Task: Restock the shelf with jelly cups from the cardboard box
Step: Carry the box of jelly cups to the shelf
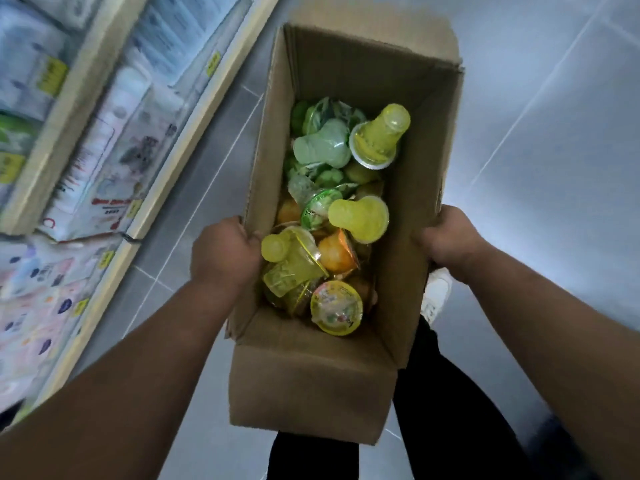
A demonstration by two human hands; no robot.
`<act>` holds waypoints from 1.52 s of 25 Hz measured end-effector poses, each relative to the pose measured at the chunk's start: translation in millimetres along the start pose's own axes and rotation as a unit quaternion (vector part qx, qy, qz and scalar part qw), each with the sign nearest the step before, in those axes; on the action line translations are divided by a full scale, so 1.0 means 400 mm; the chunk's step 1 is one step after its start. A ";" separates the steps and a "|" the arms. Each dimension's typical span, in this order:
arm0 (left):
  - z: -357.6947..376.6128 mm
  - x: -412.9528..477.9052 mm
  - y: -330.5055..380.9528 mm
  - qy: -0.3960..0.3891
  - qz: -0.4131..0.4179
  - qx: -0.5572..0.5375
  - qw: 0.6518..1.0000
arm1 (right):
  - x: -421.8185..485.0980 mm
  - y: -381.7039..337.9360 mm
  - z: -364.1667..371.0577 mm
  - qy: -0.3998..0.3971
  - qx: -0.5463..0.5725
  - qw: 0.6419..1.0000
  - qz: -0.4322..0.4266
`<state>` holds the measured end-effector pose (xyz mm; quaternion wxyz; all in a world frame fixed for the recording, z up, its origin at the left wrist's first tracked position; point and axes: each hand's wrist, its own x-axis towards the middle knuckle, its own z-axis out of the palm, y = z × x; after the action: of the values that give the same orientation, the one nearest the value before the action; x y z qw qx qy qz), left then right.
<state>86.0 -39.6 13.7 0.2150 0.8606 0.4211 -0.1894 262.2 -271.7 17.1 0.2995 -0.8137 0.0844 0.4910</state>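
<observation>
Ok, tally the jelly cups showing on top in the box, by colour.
Yellow jelly cups: 4
Green jelly cups: 4
Orange jelly cups: 2
Total: 10 told apart on top; the cardboard box hides more beneath.

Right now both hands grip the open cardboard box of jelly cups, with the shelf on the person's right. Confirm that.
Not quite: the head view shows the shelf on the person's left, not right. The rest stands: the left hand and right hand both grip the open cardboard box of jelly cups.
</observation>
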 end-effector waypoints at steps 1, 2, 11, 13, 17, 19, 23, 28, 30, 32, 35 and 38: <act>-0.032 -0.013 0.056 0.000 -0.006 -0.010 1.000 | -0.019 -0.023 -0.064 -0.001 -0.012 1.000 -0.007; -0.065 -0.030 0.113 -0.002 -0.016 -0.017 1.000 | -0.041 -0.047 -0.128 -0.003 -0.023 1.000 -0.009; -0.463 -0.106 0.748 0.003 0.040 -0.008 0.999 | -0.309 -0.259 -0.777 0.039 0.039 0.998 -0.010; -0.528 -0.074 0.925 0.001 0.074 -0.014 0.997 | -0.332 -0.302 -0.950 0.067 0.044 0.997 -0.006; -0.617 -0.007 1.201 -0.009 0.116 -0.004 0.993 | -0.322 -0.395 -1.208 0.089 0.046 0.995 0.007; -0.663 0.034 1.346 -0.019 0.125 -0.007 0.992 | -0.309 -0.441 -1.337 0.108 0.052 0.993 0.016; -0.765 0.164 1.682 -0.015 0.167 0.012 0.986 | -0.248 -0.546 -1.634 0.140 0.085 0.986 0.018; -0.833 0.306 2.100 -0.016 0.218 0.043 0.975 | -0.141 -0.608 -1.982 0.148 0.127 0.981 0.019; -0.838 0.358 2.265 -0.016 0.224 0.048 0.973 | -0.080 -0.639 -2.137 0.145 0.132 0.980 0.016; -0.836 0.418 2.434 -0.022 0.227 0.043 0.973 | -0.016 -0.663 -2.299 0.161 0.134 0.978 0.019; -0.835 0.496 2.674 -0.034 0.233 0.039 0.971 | 0.073 -0.707 -2.531 0.175 0.130 0.975 0.034; -0.842 0.593 2.918 -0.042 0.242 0.047 0.968 | 0.173 -0.759 -2.753 0.170 0.133 0.975 0.045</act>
<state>1211.8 -354.1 420.6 0.2314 0.9371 0.1819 -0.1878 1252.3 -644.1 453.7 0.3640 -0.8334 0.2349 0.3432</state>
